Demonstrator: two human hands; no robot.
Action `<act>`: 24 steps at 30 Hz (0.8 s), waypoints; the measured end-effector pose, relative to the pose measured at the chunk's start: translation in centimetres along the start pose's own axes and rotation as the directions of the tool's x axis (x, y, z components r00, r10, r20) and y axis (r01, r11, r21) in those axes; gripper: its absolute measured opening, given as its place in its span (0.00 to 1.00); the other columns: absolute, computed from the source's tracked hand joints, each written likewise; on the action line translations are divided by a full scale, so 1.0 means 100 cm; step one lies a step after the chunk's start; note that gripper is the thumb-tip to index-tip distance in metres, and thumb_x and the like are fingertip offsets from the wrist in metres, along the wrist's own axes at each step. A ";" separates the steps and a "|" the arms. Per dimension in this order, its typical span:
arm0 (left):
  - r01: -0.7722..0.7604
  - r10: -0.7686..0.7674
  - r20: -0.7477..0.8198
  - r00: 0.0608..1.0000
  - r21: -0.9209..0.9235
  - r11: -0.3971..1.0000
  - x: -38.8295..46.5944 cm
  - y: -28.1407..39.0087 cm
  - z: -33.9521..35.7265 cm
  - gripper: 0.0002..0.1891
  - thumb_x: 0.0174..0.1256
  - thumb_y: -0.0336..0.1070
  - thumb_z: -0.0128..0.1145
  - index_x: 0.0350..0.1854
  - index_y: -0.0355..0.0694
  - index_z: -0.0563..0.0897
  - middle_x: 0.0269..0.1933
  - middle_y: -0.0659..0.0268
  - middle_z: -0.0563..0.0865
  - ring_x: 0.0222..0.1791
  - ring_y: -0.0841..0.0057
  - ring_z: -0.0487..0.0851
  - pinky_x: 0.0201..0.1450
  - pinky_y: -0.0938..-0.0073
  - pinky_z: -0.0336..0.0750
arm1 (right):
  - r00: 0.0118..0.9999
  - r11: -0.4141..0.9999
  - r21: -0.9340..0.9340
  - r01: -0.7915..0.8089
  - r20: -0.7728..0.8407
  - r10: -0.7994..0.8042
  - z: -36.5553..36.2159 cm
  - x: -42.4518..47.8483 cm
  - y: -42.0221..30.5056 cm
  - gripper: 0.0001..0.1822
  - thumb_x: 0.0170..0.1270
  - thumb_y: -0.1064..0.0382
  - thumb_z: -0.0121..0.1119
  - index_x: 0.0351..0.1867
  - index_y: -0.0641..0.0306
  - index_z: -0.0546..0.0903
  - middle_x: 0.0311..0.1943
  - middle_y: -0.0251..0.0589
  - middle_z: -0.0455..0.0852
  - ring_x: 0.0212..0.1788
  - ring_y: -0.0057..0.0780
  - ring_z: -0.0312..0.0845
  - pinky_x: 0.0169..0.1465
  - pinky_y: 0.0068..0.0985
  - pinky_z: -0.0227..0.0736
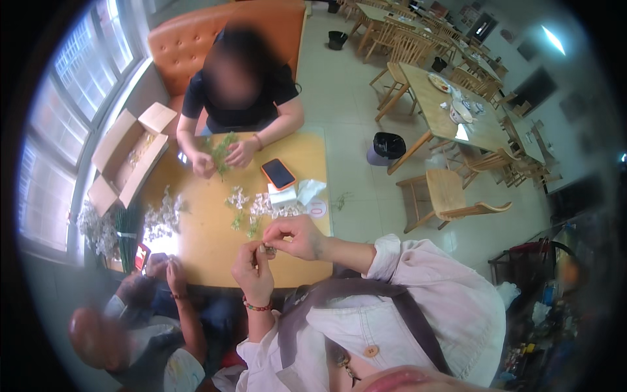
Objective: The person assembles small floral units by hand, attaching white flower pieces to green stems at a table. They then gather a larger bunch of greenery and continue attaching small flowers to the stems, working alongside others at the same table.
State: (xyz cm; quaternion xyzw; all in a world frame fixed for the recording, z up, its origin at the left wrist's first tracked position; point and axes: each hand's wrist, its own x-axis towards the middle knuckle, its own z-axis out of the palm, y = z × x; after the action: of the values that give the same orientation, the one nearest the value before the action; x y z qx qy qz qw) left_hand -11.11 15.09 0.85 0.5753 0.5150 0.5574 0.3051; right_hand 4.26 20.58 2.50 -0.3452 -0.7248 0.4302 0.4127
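My left hand (253,272) and my right hand (297,236) meet above the near edge of the wooden table (299,272). Between their fingertips they pinch a small object (270,250), too small to name. Just beyond my hands lie green artificial sprigs (253,226) and a pile of small pale blossoms (260,205). More blossoms lie beside a white box (282,195) and a crumpled clear plastic bag (311,190). Past them rests a phone in an orange case (278,174).
Across the table a person in black (240,98) handles green foliage (223,152). Another person (147,333) sits at the left. White flower sprays (164,213), bundled green stems (126,235) and an open cardboard box (130,157) stand by the window.
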 end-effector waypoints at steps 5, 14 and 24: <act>-0.034 0.033 0.031 0.999 0.021 0.999 -0.004 -0.020 0.017 0.03 0.70 0.22 0.50 0.39 0.29 0.78 0.29 0.62 0.83 0.27 0.80 0.83 0.32 0.79 0.78 | 0.999 0.999 0.042 -0.032 0.002 0.032 -0.005 -0.010 0.019 0.04 0.58 0.71 0.66 0.35 0.66 0.84 0.36 0.37 0.87 0.36 0.23 0.82 0.39 0.20 0.76; 0.281 -0.335 -0.138 0.932 -0.310 0.908 -0.017 -0.056 -0.010 0.08 0.69 0.26 0.54 0.48 0.31 0.80 0.30 0.63 0.84 0.27 0.80 0.81 0.32 0.82 0.77 | 0.977 0.977 -0.085 -0.194 -0.104 0.185 0.001 0.000 0.091 0.10 0.61 0.65 0.64 0.43 0.64 0.83 0.30 0.36 0.85 0.31 0.22 0.79 0.37 0.21 0.76; 0.355 -0.432 -0.073 0.899 -0.456 0.816 -0.025 -0.033 -0.027 0.10 0.68 0.24 0.56 0.49 0.29 0.79 0.32 0.62 0.84 0.29 0.79 0.82 0.34 0.80 0.78 | 0.773 0.729 -0.383 -0.567 0.058 0.632 0.039 -0.107 0.274 0.17 0.63 0.51 0.52 0.44 0.62 0.75 0.34 0.50 0.83 0.38 0.46 0.81 0.37 0.37 0.74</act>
State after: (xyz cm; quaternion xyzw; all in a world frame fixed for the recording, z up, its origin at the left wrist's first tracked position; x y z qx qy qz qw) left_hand -14.17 13.09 -2.54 0.3232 0.5110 0.6297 0.4878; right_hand 9.26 20.84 -26.80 -0.5864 -0.6720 0.4372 0.1153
